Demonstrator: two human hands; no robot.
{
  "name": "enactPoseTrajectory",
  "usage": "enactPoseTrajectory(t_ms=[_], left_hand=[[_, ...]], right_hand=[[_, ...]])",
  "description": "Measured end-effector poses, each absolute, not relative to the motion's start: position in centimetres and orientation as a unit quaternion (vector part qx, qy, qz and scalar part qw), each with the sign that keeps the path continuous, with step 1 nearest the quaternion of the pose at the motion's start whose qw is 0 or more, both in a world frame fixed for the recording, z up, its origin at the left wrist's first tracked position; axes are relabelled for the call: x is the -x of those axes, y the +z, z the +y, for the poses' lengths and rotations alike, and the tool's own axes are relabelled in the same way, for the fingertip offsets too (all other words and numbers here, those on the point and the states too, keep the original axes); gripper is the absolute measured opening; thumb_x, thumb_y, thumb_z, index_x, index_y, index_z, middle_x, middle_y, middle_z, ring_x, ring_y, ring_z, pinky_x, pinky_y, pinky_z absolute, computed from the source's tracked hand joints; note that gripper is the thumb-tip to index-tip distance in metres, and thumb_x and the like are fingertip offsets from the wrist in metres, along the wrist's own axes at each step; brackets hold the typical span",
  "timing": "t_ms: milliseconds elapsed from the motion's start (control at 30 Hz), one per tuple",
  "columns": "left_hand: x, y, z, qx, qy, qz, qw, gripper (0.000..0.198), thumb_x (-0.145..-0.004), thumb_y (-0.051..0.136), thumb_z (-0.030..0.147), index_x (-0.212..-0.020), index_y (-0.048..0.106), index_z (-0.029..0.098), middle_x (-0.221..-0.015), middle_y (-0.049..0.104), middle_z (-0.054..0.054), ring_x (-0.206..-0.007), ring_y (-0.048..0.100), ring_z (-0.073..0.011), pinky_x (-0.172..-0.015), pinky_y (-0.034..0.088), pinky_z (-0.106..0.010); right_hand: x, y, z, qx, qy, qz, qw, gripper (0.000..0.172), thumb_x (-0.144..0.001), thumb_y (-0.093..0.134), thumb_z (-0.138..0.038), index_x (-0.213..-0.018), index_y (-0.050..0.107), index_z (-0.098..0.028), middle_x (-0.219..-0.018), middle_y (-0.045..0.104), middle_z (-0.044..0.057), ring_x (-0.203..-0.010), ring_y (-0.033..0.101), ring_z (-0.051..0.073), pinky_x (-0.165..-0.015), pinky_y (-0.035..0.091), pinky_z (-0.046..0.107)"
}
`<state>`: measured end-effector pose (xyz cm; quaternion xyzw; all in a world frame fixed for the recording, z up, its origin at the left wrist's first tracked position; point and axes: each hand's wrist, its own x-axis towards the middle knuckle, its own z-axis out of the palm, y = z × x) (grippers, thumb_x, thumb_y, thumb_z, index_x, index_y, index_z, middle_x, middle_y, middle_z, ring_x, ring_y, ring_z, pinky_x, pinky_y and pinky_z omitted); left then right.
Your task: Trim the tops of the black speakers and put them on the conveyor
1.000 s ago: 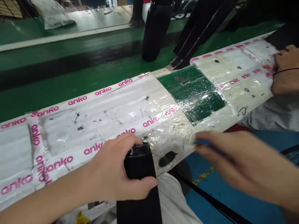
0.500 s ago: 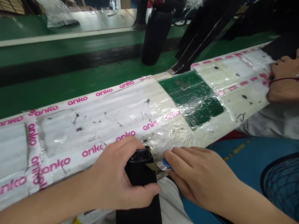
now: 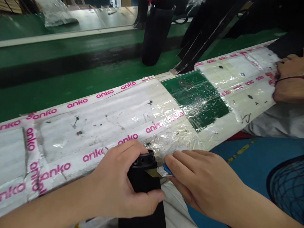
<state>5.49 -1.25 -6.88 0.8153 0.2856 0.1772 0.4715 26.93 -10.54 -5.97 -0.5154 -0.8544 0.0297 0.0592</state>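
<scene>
My left hand is wrapped round a black cylinder-shaped part with a perforated top ring, held upright at the near edge of the bench. My right hand pinches a small blue-handled blade tool, whose metal tip touches the side of the black part just below its top ring. Both hands sit over my lap, right in front of the taped bench edge.
The long bench is covered in white foam, clear film and pink "anko" tape, with a green patch. Another person's hand rests at the far right. A green conveyor belt runs behind, with a tall black cylinder standing on it.
My right hand came in from the right with the blue tool and set its blade against the black part. The left hand kept its grip and barely moved.
</scene>
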Motion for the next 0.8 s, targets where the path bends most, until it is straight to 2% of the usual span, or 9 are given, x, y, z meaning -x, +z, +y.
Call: enactPoseTrajectory(t_ms=[200,367,533,700,800], left_hand=[[-5.5,-7.0,-1.2,-0.818,0.175,0.286,0.468,0.03,-0.068,0.078,0.03,-0.082,0.054,0.02,-0.076,0.061,0.0,-0.064,0.056,-0.0168,-0.058,0.045,-0.031],[-5.6,-7.2,-1.3,-0.822,0.189,0.283,0.457,0.03,-0.067,0.077,0.032,-0.078,0.05,0.021,-0.078,0.064,-0.002,-0.067,0.06,-0.0192,-0.059,0.048,-0.033],[-5.4,-7.2,-1.4,-0.822,0.19,0.28,0.458,0.027,-0.069,0.074,0.029,-0.077,0.049,0.022,-0.08,0.067,-0.004,-0.067,0.062,-0.0196,-0.059,0.049,-0.033],[-5.5,-7.4,-1.6,-0.827,0.21,0.264,0.45,0.024,-0.07,0.072,0.027,-0.078,0.05,0.021,-0.081,0.067,-0.005,-0.066,0.062,-0.0196,-0.059,0.051,-0.033],[-5.5,-7.6,-1.7,-0.832,0.218,0.263,0.438,0.023,-0.07,0.071,0.026,-0.08,0.051,0.022,-0.078,0.065,-0.002,-0.065,0.062,-0.0187,-0.056,0.049,-0.03]], right_hand=[[-27.0,-6.1,-10.4,0.515,0.025,-0.855,0.058,0.015,-0.093,0.047,-0.012,-0.103,0.053,-0.02,-0.073,0.061,-0.002,-0.054,0.058,0.021,-0.05,0.035,0.036],[-26.7,-5.7,-10.3,0.521,0.029,-0.851,0.051,0.018,-0.089,0.044,-0.008,-0.098,0.051,-0.023,-0.07,0.06,-0.002,-0.052,0.057,0.021,-0.05,0.035,0.036],[-26.3,-5.8,-9.9,0.544,0.053,-0.837,0.044,0.025,-0.081,0.04,-0.004,-0.094,0.05,-0.024,-0.067,0.06,-0.001,-0.046,0.057,0.022,-0.047,0.026,0.035],[-26.1,-6.2,-9.3,0.544,0.112,-0.831,0.034,0.017,-0.094,0.042,-0.011,-0.087,0.044,-0.026,-0.065,0.06,-0.004,-0.045,0.061,0.019,-0.044,0.026,0.032],[-26.1,-5.9,-9.3,0.539,0.127,-0.832,0.025,0.016,-0.096,0.044,-0.014,-0.086,0.042,-0.027,-0.061,0.058,-0.005,-0.043,0.06,0.018,-0.043,0.025,0.031]])
